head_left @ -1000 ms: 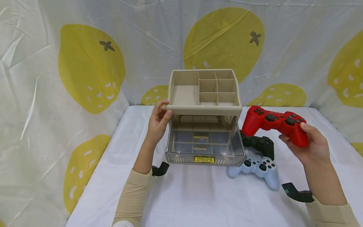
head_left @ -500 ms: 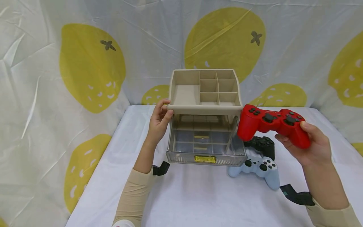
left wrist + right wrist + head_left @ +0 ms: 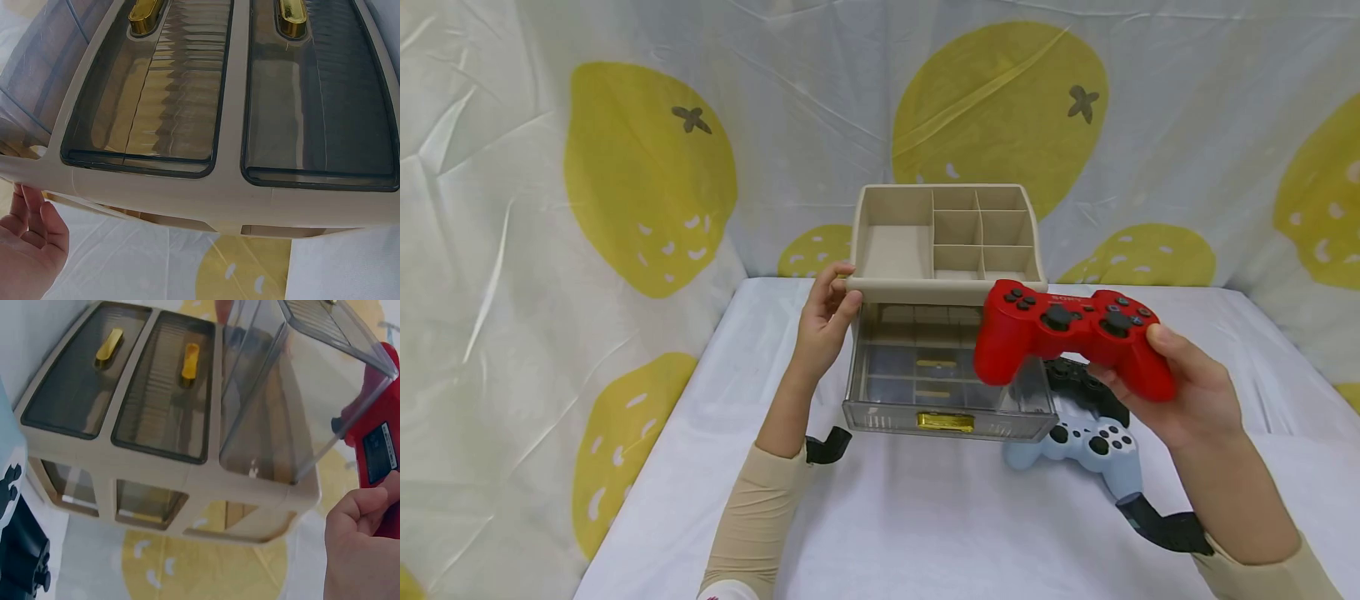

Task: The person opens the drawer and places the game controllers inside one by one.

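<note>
A white table (image 3: 895,517) spread across the lower frame of the head view, a beige organizer (image 3: 925,292) standing at its centre. The organizer's clear drawer (image 3: 880,416) jutted out, open. Right of centre, the red pad (image 3: 1067,329) overlapped the drawer's right side, its end gripped by the right hand (image 3: 1195,396). The left hand (image 3: 822,325), left of centre, held the organizer's edge. The blue pad (image 3: 1097,446) lay lower right, below the black one (image 3: 1078,383).
</note>
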A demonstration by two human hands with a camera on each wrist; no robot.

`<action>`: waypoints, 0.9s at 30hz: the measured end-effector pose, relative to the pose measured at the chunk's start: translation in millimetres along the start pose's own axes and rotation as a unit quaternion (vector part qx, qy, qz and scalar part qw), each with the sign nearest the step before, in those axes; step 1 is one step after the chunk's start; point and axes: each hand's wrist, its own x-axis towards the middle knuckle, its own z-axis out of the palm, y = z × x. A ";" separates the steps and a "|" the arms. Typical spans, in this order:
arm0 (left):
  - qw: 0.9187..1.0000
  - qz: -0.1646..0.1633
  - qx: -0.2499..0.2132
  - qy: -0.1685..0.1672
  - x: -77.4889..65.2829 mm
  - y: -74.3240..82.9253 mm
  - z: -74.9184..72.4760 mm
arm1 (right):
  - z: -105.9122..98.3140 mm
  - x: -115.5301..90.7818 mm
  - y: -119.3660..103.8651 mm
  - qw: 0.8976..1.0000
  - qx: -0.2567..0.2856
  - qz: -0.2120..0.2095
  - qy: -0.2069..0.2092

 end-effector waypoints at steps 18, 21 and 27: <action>1.000 0.004 0.003 0.001 0.9 -1.0 1.6 | 27.6 34.1 9.5 0.979 -0.186 0.080 -0.015; 1.000 0.001 0.006 0.000 1.0 -1.5 2.7 | 32.1 39.4 10.0 0.977 -0.192 0.096 -0.010; 1.000 -0.004 0.010 -0.002 0.6 -1.5 3.2 | 40.6 48.6 11.6 0.967 -0.218 0.129 0.016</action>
